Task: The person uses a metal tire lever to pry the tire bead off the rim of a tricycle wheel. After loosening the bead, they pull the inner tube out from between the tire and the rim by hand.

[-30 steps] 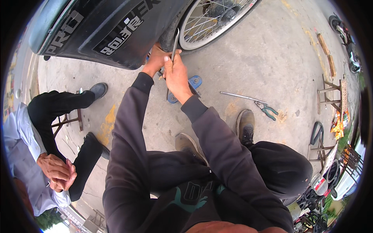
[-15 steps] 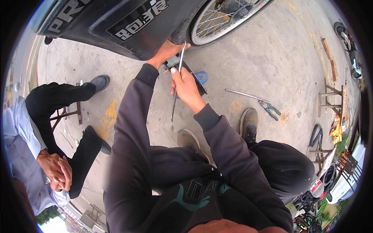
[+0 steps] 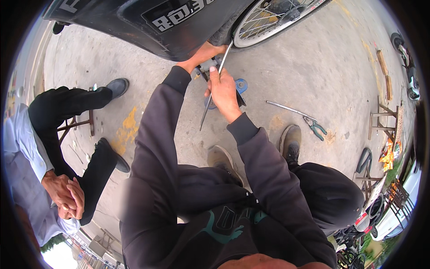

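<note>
our right hand is closed round a metal bar, thumb laid along it. bar's on a slant: top end at the near edge of the spoked wheel, bottom end free above the concrete. our left hand is up by the black panel, fingers at the dark tyre, just beside the bar's top end. can't tell if it's gripping or only bracing.

risks as we read them:

- bar slip. tip looks to have little bite on the wheel edge; an off-line pull could pop it loose, straight into our left fingers.
- scuffed rim or nicked rubber if we lean on the tip too hard. contact point is too small to check.
- blue-footed stand is under our hands, partly hidden. can't tell if it carries weight. if it does, a sideways heave could rock it and drop the load on our left hand.
- loose rod and green-handled pliers lie ahead of our right shoe. sliding that foot forward could roll us off balance mid-pull.
</note>
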`<state>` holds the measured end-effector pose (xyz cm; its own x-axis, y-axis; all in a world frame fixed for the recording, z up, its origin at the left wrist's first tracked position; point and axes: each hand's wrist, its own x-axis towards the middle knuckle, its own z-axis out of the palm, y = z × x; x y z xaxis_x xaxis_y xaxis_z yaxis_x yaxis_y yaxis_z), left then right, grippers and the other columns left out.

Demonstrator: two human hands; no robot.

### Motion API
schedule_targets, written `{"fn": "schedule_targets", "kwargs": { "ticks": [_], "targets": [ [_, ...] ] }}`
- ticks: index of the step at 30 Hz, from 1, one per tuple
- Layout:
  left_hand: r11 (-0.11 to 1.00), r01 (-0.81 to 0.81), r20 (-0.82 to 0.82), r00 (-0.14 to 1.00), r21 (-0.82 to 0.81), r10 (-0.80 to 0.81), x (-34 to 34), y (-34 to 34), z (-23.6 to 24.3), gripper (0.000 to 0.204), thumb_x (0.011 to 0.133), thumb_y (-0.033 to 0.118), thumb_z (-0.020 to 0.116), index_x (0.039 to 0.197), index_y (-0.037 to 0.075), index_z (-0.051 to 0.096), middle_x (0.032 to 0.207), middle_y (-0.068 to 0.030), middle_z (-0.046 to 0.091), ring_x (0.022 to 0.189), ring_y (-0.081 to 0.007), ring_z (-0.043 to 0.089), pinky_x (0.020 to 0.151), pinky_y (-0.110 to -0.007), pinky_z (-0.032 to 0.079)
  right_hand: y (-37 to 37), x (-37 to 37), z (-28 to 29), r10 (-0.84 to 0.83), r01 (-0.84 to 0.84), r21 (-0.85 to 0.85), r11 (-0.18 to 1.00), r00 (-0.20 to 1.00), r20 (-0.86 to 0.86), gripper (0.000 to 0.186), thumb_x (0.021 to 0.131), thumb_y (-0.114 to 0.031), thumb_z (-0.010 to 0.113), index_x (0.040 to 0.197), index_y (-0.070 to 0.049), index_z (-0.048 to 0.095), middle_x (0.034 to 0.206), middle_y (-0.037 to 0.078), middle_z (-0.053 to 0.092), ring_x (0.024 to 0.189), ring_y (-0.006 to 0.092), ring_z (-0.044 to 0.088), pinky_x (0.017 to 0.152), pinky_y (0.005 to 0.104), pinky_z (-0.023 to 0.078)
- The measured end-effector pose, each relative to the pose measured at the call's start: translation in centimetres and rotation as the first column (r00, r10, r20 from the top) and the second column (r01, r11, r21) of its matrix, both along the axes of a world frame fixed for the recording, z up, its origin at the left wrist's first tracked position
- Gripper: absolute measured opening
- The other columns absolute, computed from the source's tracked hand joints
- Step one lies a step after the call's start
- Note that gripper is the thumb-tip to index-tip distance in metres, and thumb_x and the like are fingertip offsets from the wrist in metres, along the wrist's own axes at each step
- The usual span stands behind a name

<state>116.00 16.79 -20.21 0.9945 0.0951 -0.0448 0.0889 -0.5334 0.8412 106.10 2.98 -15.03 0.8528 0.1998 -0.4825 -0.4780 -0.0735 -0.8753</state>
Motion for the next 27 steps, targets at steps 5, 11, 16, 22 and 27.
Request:
{"fn": "schedule_targets", "kwargs": {
  "ticks": [5,11,16,22,27],
  "targets": [
    [1.000,0.012,0.056,0.998,-0.009,-0.011,-0.1,-0.4,-0.7,0.039,0.069,0.030,0.089,0.088,-0.001,0.075,0.084,-0.0080,0.075,0.079,-0.0130,0.069,0.074,-0.030,0.054,-0.4,0.7,-0.3,0.076,-0.074,-0.050,0.996,0.997,0.035,0.038,0.106,-0.032,0.050,0.092,0.002,0.052,0.063,0.004,0.053,0.047,0.0154,0.056,0.047,0.0331,0.046],
    [1.000,-0.002,0.117,0.993,-0.029,0.005,-0.5,-0.2,-1.2,0.035,0.069,0.025,0.089,0.086,-0.001,0.074,0.082,-0.0064,0.074,0.075,-0.0110,0.067,0.072,-0.029,0.053,-1.8,1.8,3.4,0.269,-0.246,-0.316,0.916,0.963,0.029,0.043,0.105,-0.032,0.048,0.091,0.008,0.055,0.063,0.020,0.063,0.052,0.0299,0.068,0.054,0.0425,0.052],
    [0.988,-0.002,0.005,1.000,-0.151,0.002,-0.9,-1.3,1.1,0.034,0.069,0.024,0.088,0.085,-0.001,0.072,0.083,-0.0053,0.073,0.078,-0.0110,0.066,0.074,-0.029,0.053,-5.7,3.4,3.9,0.440,-0.421,-0.360,0.833,0.897,-0.031,0.047,0.105,-0.034,0.047,0.087,0.009,0.057,0.060,0.019,0.063,0.050,0.0303,0.067,0.062,0.0448,0.054],
    [0.981,0.029,0.026,0.999,-0.193,-0.024,-1.2,-1.7,2.1,0.035,0.072,0.021,0.086,0.094,-0.002,0.072,0.090,-0.0061,0.074,0.082,-0.0120,0.067,0.078,-0.030,0.054,-10.5,7.3,4.7,0.743,-0.485,-0.696,0.529,0.662,0.104,0.042,0.102,-0.032,0.050,0.094,0.006,0.065,0.090,0.031,0.067,0.092,0.0507,0.064,0.082,0.0555,0.050],
    [0.977,0.007,-0.012,1.000,-0.214,-0.009,-1.6,-1.6,2.0,0.038,0.073,0.022,0.085,0.098,-0.003,0.072,0.093,-0.0100,0.073,0.084,-0.0158,0.068,0.081,-0.031,0.054,-7.8,2.4,2.9,0.567,-0.438,-0.540,0.719,0.819,0.090,0.039,0.102,-0.030,0.050,0.095,0.008,0.059,0.086,0.032,0.065,0.083,0.0510,0.064,0.078,0.0552,0.050]
  ]
}}
